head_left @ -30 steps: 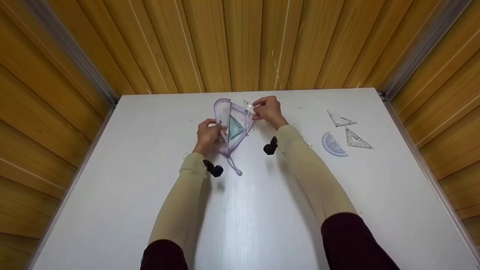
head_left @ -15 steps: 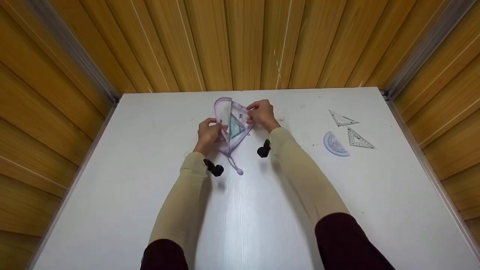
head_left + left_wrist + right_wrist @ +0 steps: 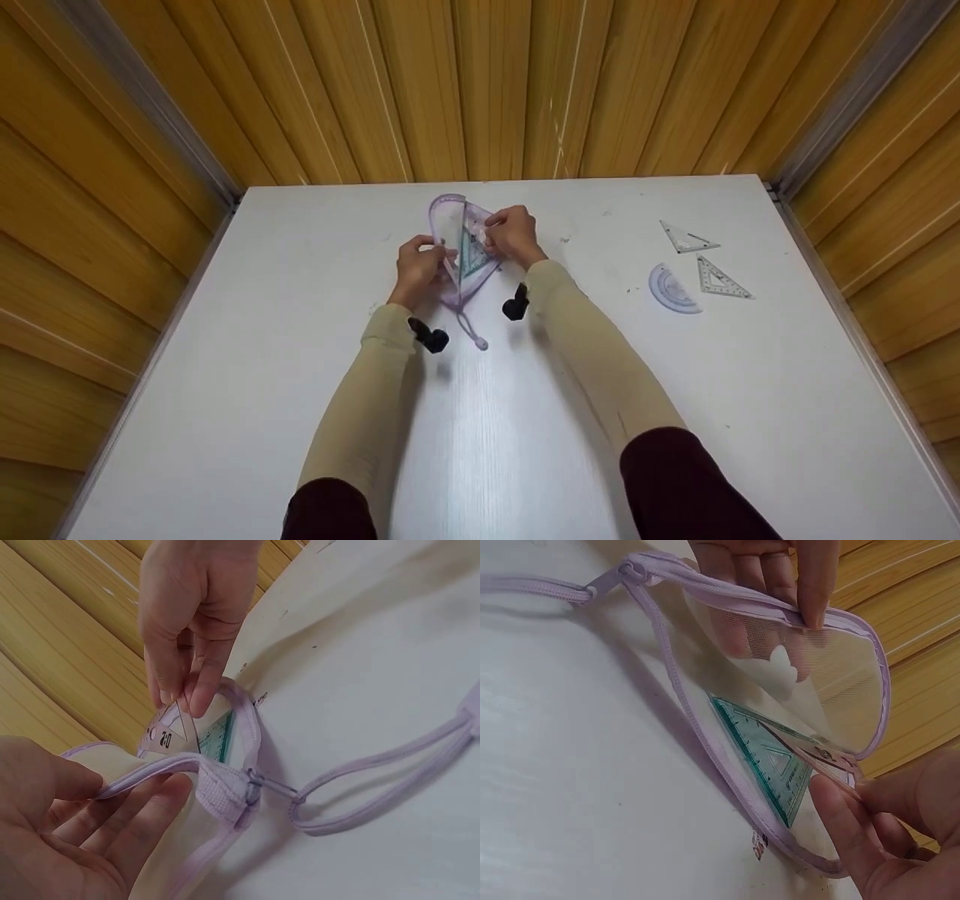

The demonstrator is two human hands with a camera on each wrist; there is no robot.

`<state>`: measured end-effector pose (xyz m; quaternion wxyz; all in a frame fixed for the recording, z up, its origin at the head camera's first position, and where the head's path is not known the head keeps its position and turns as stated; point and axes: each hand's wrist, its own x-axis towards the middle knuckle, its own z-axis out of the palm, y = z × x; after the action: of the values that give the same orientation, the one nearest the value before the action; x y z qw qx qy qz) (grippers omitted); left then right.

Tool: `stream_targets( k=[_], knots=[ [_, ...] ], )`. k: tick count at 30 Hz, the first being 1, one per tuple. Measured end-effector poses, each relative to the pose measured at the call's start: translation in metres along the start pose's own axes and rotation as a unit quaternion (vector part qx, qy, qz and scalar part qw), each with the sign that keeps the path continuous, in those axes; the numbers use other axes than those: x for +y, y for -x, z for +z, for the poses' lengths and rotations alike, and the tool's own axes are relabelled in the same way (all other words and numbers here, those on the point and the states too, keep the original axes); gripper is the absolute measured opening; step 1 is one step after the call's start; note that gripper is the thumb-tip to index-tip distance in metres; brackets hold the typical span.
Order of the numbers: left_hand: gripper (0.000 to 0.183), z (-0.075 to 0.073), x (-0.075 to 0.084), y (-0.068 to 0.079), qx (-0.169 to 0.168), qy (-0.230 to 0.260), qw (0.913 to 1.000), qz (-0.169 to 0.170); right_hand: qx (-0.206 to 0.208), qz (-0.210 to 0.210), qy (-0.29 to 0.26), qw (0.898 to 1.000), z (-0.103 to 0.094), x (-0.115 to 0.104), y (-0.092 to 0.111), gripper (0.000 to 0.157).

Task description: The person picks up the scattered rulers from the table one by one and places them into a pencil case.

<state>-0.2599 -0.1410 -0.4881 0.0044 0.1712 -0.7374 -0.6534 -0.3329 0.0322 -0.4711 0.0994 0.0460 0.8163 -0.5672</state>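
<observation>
A lilac-trimmed mesh zip pouch (image 3: 448, 214) lies open at the middle back of the table. My left hand (image 3: 418, 270) pinches its zipped edge and lifts that side, thumb on one face and fingers on the other. Inside the pouch rests a teal set square (image 3: 761, 761). My right hand (image 3: 514, 234) pinches a clear, pinkish set square (image 3: 161, 739) between thumb and fingers at the pouch mouth. This piece reaches partly into the pouch, over the teal one. In the right wrist view, the fingers hide part of the clear set square.
To the right on the white table (image 3: 480, 450) lie a clear set square (image 3: 688, 238), another set square (image 3: 724, 279) and a bluish protractor (image 3: 673, 290). The pouch's cord pull (image 3: 472, 330) trails toward the front. Wood-patterned panels (image 3: 495, 90) stand behind the table.
My right hand has moved left and slightly toward me, bringing the clear set square from the pouch's right rim into its opening. My left hand keeps its hold on the pouch edge.
</observation>
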Motion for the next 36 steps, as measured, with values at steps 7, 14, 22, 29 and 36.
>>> stream_targets(
  k=[7, 14, 22, 29, 36],
  knots=[
    [0.024, -0.001, -0.001, 0.001, -0.005, -0.009, 1.0000, -0.001, 0.004, 0.019, -0.003, 1.000, 0.006, 0.001, -0.003, 0.022],
    [0.030, -0.001, -0.004, 0.000, -0.010, 0.000, 0.9998, 0.016, 0.016, 0.001, -0.030, 0.999, 0.014, 0.005, -0.004, 0.019],
    [0.027, -0.001, -0.001, 0.001, -0.007, -0.007, 0.9999, 0.009, 0.030, 0.013, -0.008, 0.999, 0.018, 0.005, -0.004, 0.017],
    [0.031, -0.001, -0.001, 0.002, -0.008, -0.003, 0.9999, 0.006, 0.032, 0.020, 0.009, 0.999, 0.020, 0.006, -0.006, 0.017],
    [0.025, -0.002, -0.001, 0.003, -0.006, 0.009, 0.9999, 0.003, 0.029, 0.020, 0.008, 0.999, 0.021, 0.007, -0.005, 0.017]
  ],
)
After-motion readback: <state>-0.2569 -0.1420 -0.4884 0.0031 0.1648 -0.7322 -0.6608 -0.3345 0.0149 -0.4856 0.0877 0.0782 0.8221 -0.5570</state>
